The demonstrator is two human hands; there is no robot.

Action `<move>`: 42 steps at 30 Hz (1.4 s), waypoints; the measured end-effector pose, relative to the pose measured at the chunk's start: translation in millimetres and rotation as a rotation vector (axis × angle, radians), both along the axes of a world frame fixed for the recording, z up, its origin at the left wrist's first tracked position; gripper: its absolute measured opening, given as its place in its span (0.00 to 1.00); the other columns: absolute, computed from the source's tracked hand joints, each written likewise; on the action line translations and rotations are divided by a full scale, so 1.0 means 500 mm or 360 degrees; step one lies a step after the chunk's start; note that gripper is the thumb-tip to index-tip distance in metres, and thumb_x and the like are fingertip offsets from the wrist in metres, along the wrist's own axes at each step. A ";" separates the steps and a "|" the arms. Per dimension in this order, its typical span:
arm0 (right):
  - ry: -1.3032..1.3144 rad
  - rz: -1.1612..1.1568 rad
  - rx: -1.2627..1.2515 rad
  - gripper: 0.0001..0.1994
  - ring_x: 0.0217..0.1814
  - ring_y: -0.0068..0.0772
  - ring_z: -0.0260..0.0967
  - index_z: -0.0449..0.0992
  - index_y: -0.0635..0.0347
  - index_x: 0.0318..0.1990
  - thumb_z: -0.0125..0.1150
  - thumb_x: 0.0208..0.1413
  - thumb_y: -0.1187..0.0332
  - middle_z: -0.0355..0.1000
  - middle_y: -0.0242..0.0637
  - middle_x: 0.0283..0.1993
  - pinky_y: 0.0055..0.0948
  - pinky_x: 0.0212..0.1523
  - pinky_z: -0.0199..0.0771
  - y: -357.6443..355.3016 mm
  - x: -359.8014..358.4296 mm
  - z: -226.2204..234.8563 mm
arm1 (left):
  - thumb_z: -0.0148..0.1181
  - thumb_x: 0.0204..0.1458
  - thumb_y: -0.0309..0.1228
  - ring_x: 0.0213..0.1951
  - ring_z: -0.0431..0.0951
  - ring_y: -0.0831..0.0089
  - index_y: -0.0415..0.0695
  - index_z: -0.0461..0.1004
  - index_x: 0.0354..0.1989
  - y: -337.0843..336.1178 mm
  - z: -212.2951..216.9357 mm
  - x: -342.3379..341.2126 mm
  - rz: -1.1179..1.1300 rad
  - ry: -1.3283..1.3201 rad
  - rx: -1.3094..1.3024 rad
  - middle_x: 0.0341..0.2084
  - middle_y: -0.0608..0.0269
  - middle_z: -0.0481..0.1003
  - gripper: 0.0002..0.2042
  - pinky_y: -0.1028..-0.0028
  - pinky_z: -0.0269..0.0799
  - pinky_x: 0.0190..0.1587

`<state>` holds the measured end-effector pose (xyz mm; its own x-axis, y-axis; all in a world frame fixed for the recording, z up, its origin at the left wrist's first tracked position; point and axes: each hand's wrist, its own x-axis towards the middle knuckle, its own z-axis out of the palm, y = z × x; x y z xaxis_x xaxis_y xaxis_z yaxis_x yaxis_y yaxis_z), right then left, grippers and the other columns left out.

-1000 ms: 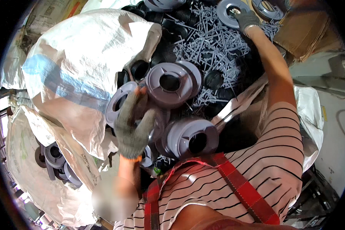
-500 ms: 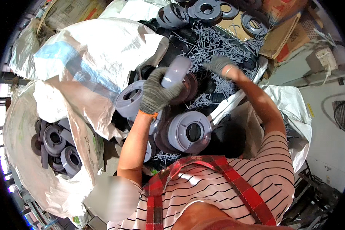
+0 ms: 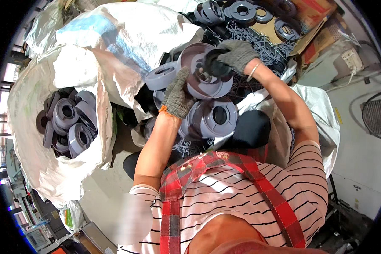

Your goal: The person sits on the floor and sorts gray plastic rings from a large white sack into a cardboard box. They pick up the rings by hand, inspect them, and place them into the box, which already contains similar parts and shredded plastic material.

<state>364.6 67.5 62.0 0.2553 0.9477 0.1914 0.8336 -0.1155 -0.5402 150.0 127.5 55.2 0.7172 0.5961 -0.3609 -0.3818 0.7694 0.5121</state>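
Note:
A grey plastic spool (image 3: 201, 72) is held up in front of me, its open face turned toward me. My left hand (image 3: 178, 94), in a grey knit glove with an orange cuff, grips the spool's left rim. My right hand (image 3: 232, 57), in a dark-palmed glove, presses a dark round piece onto the spool's hub. Another grey spool (image 3: 213, 119) lies just below them, and one more (image 3: 161, 75) pokes out to the left.
A big white sack (image 3: 78, 63) on the left holds several grey spools (image 3: 70, 125). A heap of grey pins (image 3: 258, 42) lies behind the hands. More spools (image 3: 237, 10) and cardboard (image 3: 317, 25) sit at the top. A white sack (image 3: 321, 114) is on the right.
My right hand came back from the far pile to the spool's hub. My left hand lifted and turned the spool so its open face points at me.

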 end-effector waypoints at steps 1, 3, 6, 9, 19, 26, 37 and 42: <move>-0.0020 0.0043 -0.0021 0.21 0.42 0.45 0.69 0.74 0.59 0.40 0.59 0.42 0.54 0.72 0.46 0.38 0.34 0.45 0.68 -0.007 -0.028 0.013 | 0.54 0.52 0.32 0.41 0.73 0.63 0.39 0.65 0.48 -0.017 0.007 -0.004 0.0001 -0.0013 -0.0008 0.42 0.54 0.71 0.17 0.64 0.72 0.45; -0.0058 0.0153 -0.0038 0.25 0.45 0.46 0.67 0.72 0.61 0.43 0.61 0.41 0.52 0.70 0.48 0.42 0.34 0.47 0.66 -0.012 -0.079 0.036 | 0.55 0.51 0.33 0.42 0.73 0.64 0.39 0.66 0.47 -0.027 0.009 -0.022 0.0004 -0.0019 0.0110 0.41 0.56 0.71 0.16 0.65 0.72 0.45; -0.0172 0.0195 -0.0137 0.35 0.50 0.48 0.64 0.66 0.65 0.49 0.64 0.35 0.48 0.66 0.52 0.48 0.36 0.50 0.63 -0.045 -0.142 0.081 | 0.57 0.50 0.34 0.40 0.73 0.67 0.41 0.69 0.44 -0.022 -0.004 -0.060 -0.0031 0.0089 0.0456 0.37 0.59 0.72 0.15 0.67 0.71 0.44; -0.0374 0.0219 -0.0144 0.42 0.52 0.52 0.61 0.60 0.70 0.53 0.65 0.31 0.49 0.62 0.56 0.49 0.38 0.54 0.60 -0.055 -0.184 0.076 | 0.57 0.50 0.33 0.30 0.75 0.72 0.40 0.73 0.37 -0.039 0.024 -0.095 -0.0048 0.0340 0.0730 0.29 0.62 0.74 0.10 0.72 0.72 0.34; -0.0741 0.0872 -0.0059 0.39 0.57 0.51 0.55 0.58 0.60 0.57 0.65 0.31 0.65 0.59 0.52 0.52 0.41 0.58 0.57 -0.079 -0.231 0.110 | 0.55 0.51 0.33 0.42 0.74 0.65 0.39 0.67 0.49 -0.022 0.013 -0.167 -0.0263 0.0043 0.0387 0.43 0.56 0.72 0.18 0.65 0.72 0.45; 0.1177 -0.0022 -0.1219 0.31 0.31 0.48 0.72 0.70 0.68 0.40 0.65 0.36 0.48 0.73 0.47 0.29 0.34 0.33 0.73 -0.056 -0.223 0.116 | 0.57 0.48 0.28 0.42 0.73 0.66 0.40 0.64 0.50 -0.051 0.024 -0.168 -0.0029 0.0008 0.0672 0.41 0.59 0.71 0.20 0.65 0.72 0.44; 0.0092 0.0514 0.0016 0.30 0.35 0.36 0.71 0.65 0.67 0.50 0.59 0.47 0.50 0.71 0.44 0.39 0.29 0.33 0.72 -0.027 -0.169 -0.009 | 0.65 0.42 0.33 0.39 0.71 0.74 0.38 0.62 0.53 -0.024 0.042 -0.170 0.0157 0.0407 0.1418 0.40 0.61 0.71 0.28 0.75 0.69 0.42; 0.0865 -0.0413 -0.0206 0.27 0.37 0.43 0.72 0.68 0.63 0.49 0.57 0.48 0.50 0.72 0.47 0.39 0.34 0.37 0.73 0.057 0.001 -0.135 | 0.67 0.38 0.36 0.48 0.70 0.65 0.38 0.54 0.60 0.071 0.049 -0.107 0.0192 0.0688 0.2570 0.49 0.49 0.68 0.39 0.70 0.66 0.50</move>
<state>365.1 96.1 -5.6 0.5097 0.8483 -0.1434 0.3786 -0.3708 -0.8480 96.5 163.1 79.6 0.6612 0.5680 0.4900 -0.0247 -0.6364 0.7709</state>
